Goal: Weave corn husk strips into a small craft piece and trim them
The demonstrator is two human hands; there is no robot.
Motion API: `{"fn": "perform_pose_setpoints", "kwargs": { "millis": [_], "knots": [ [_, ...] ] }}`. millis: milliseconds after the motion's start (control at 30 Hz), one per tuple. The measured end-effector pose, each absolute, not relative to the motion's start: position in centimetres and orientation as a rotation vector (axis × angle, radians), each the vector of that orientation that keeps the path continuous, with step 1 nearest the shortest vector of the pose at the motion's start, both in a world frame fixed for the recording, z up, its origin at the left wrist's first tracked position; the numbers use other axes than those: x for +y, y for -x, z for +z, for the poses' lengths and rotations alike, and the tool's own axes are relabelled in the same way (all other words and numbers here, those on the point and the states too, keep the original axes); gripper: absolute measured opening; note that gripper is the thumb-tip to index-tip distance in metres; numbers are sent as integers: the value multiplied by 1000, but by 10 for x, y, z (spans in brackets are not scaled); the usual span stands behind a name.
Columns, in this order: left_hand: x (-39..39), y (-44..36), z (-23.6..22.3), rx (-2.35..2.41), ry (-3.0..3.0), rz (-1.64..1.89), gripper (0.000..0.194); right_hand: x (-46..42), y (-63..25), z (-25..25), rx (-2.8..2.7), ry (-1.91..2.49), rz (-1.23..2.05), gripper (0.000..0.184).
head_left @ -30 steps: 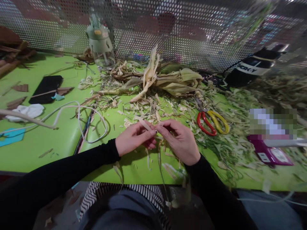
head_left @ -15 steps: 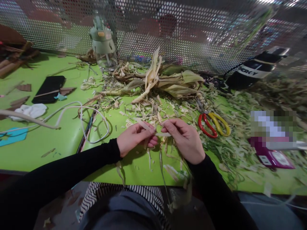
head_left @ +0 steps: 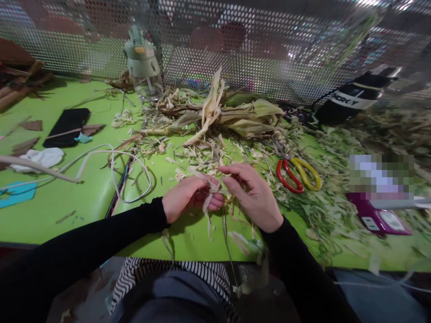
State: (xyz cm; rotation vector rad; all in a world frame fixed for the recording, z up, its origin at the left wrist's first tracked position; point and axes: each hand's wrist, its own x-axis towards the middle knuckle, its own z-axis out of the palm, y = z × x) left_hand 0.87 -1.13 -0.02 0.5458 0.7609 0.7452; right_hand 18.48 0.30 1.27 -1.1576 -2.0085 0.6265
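Observation:
Pale strips of corn husk (head_left: 214,187), crossed in a small knot-like bunch, lie across the fingers of my left hand (head_left: 188,196). That hand is curled around them, its thumb partly hidden behind the strips, and one end hangs down below the fingers. My right hand (head_left: 252,196) hovers just to the right with index finger and thumb apart; nothing shows between them. Beyond both hands, a bundle of dried corn husks (head_left: 251,117) rests on the green table (head_left: 144,229) among shredded bits. Scissors (head_left: 299,175) with one red and one yellow handle lie right of my right hand.
A phone (head_left: 68,127), a crumpled white tissue (head_left: 38,159) and a white cable (head_left: 148,172) are on the left. A clear bottle with a green lid (head_left: 143,63) stands by the perforated metal screen (head_left: 191,40). Husk scraps, a black bottle (head_left: 350,101) and a purple packet (head_left: 387,219) occupy the right.
My right hand has let go of the flat husk strip and its fingers have spread apart. The strips now sit bunched and crossed in my left hand.

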Motion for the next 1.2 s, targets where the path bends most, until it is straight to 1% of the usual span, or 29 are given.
{"fn": "perform_pose_setpoints", "kwargs": {
  "millis": [100, 267, 467, 567, 767, 833, 933, 1000, 1067, 1133, 1200],
  "knots": [
    [-13, -9, 0, 754, -582, 750, 19, 2, -182, 13, -2022, 1092, 663, 10],
    [-16, -8, 0, 735, -655, 788, 19, 1, -181, 15, -1974, 1122, 620, 13],
    [-12, -4, 1, 703, -596, 841, 22, 0, -184, 14, -1997, 1232, 792, 18],
    [-12, -4, 2, 712, -603, 849, 22, 0, -187, 17, -2041, 1195, 762, 17],
    [-11, -3, 6, 788, -700, 879, 13, 0, -191, 25, -2057, 1175, 778, 17],
    [-10, -2, 5, 787, -721, 900, 12, 0, -190, 25, -2048, 1189, 669, 17],
    [-8, -2, 1, 764, -748, 998, 13, -3, -185, 20, -2019, 1186, 349, 18],
    [-8, -4, -2, 742, -744, 1065, 18, -6, -178, 15, -2065, 1155, 287, 23],
    [-9, -5, -4, 728, -722, 1089, 25, -10, -172, 11, -2143, 1147, 373, 25],
    [-10, -7, -6, 723, -698, 1096, 30, -11, -167, 7, -2163, 1171, 496, 22],
    [-11, -8, -6, 718, -682, 1109, 30, -12, -166, 5, -2126, 1180, 617, 18]
  ]
}}
